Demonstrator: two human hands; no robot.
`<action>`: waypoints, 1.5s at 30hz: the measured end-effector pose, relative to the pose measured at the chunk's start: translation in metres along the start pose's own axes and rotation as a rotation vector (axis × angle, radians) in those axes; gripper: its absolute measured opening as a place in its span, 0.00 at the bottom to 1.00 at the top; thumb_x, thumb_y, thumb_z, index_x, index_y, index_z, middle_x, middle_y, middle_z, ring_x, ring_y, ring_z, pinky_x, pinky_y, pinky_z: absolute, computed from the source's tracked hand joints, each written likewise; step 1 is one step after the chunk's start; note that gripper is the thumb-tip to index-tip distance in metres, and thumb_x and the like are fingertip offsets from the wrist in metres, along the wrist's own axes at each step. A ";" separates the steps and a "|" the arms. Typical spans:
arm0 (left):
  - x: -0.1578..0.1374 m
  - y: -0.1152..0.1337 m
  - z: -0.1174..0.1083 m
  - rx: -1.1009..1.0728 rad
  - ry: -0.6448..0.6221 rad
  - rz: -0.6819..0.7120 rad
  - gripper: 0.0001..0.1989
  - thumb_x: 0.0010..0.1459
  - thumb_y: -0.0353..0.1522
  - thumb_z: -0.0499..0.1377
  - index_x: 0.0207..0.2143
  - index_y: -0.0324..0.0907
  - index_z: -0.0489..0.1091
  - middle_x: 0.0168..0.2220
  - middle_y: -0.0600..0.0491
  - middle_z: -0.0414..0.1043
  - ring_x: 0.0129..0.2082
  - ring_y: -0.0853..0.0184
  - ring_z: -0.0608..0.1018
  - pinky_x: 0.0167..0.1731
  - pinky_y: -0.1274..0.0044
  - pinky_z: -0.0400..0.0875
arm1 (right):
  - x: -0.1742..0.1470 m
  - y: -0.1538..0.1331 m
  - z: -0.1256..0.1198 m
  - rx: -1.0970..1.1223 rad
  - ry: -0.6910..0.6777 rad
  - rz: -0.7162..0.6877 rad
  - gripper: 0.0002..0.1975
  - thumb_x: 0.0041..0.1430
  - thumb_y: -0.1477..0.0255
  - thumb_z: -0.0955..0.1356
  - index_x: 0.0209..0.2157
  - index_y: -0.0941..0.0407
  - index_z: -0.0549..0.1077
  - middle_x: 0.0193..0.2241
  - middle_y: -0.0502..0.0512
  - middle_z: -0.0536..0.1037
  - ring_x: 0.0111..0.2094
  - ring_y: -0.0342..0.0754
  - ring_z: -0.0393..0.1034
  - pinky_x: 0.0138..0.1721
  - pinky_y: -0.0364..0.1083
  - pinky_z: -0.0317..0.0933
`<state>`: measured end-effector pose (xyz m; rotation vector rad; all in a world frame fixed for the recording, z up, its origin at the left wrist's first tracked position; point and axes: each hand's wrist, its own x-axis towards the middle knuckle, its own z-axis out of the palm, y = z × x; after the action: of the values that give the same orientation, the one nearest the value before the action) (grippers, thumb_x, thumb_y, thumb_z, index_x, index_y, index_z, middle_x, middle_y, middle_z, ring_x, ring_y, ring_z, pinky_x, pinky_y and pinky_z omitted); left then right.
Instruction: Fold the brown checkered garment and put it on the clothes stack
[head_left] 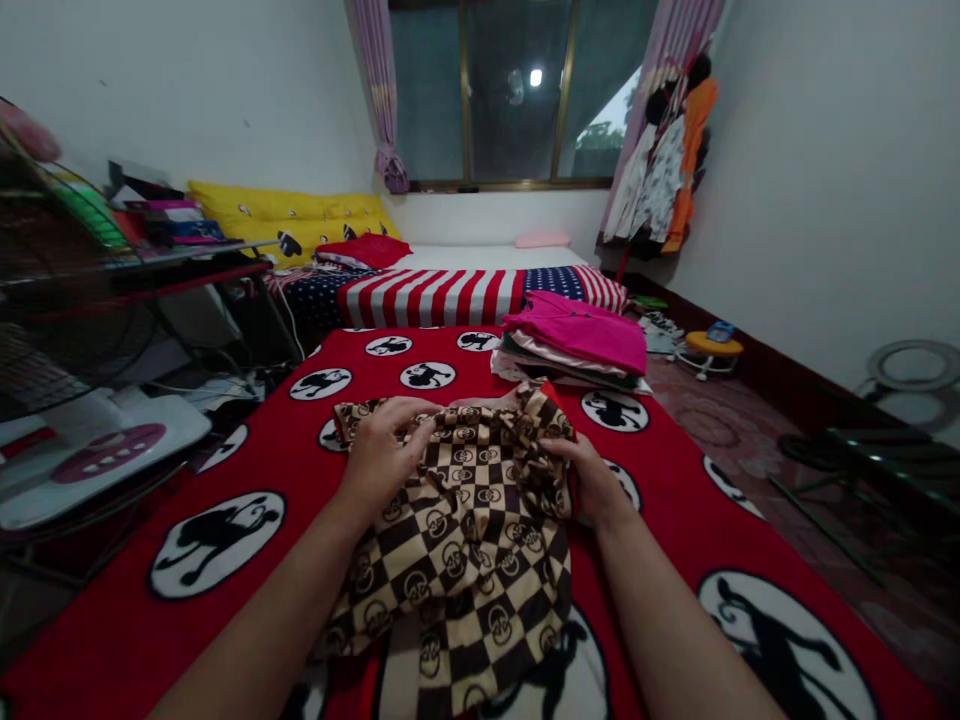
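Observation:
A brown-and-tan checkered garment (pixel 480 530) with a gathered, ruffled top lies crumpled on the red blanket in front of me. My left hand (pixel 386 450) is at its upper left, fingers bent over the cloth and thumb against it. On the other side, my right hand (pixel 589 475) grips the bunched fabric of its upper right edge, with some fingertips hidden by the folds. Just beyond the garment is a stack of folded clothes, topped by a bright pink shirt (pixel 577 335).
The red blanket (pixel 660 540) has black figures in white ovals. Behind it is a bed with a striped, starred cover (pixel 435 295). At left stand a fan's white base (pixel 105 460) and a cluttered table; at right, a yellow stool (pixel 712 345). Clothes (pixel 664 170) hang by the window.

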<state>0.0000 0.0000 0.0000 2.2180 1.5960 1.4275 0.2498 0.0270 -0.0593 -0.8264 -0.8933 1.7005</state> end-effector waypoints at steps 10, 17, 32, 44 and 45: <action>-0.016 -0.062 0.019 0.218 -0.247 0.035 0.32 0.51 0.22 0.50 0.60 0.42 0.61 0.64 0.45 0.54 0.63 0.58 0.60 0.61 0.64 0.55 | -0.017 0.018 0.044 -0.909 -0.875 0.131 0.12 0.38 0.80 0.69 0.30 0.60 0.77 0.26 0.46 0.74 0.26 0.40 0.66 0.27 0.37 0.58; -0.020 -0.073 0.018 0.353 -0.453 -0.188 0.44 0.49 0.29 0.58 0.67 0.40 0.44 0.61 0.41 0.60 0.60 0.54 0.65 0.56 0.65 0.62 | -0.017 0.015 0.037 -0.814 -0.862 0.204 0.12 0.38 0.79 0.71 0.31 0.60 0.77 0.26 0.46 0.75 0.27 0.40 0.67 0.28 0.38 0.60; 0.000 -0.081 -0.041 -0.642 0.146 -0.577 0.25 0.30 0.34 0.71 0.35 0.41 0.70 0.33 0.53 0.77 0.33 0.62 0.78 0.34 0.74 0.74 | 0.015 0.001 -0.016 -0.123 0.406 -0.364 0.20 0.37 0.73 0.72 0.38 0.55 0.74 0.31 0.48 0.79 0.31 0.47 0.73 0.36 0.46 0.66; -0.012 -0.079 -0.055 -0.413 -0.698 -0.593 0.29 0.33 0.34 0.71 0.43 0.46 0.74 0.25 0.56 0.76 0.29 0.61 0.79 0.28 0.76 0.74 | -0.003 -0.010 -0.015 -1.149 0.194 -0.233 0.32 0.33 0.68 0.77 0.46 0.52 0.75 0.37 0.55 0.79 0.40 0.55 0.71 0.42 0.49 0.61; -0.012 -0.075 -0.052 -0.362 -0.632 -0.561 0.25 0.30 0.34 0.72 0.37 0.46 0.76 0.25 0.56 0.76 0.28 0.59 0.79 0.28 0.75 0.74 | -0.006 -0.012 -0.012 -1.195 0.113 -0.193 0.23 0.35 0.71 0.75 0.40 0.53 0.77 0.33 0.53 0.79 0.36 0.53 0.71 0.38 0.47 0.61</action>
<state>-0.0900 0.0023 -0.0173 1.5939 1.4162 0.6918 0.2673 0.0258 -0.0544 -1.5002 -1.8623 0.8119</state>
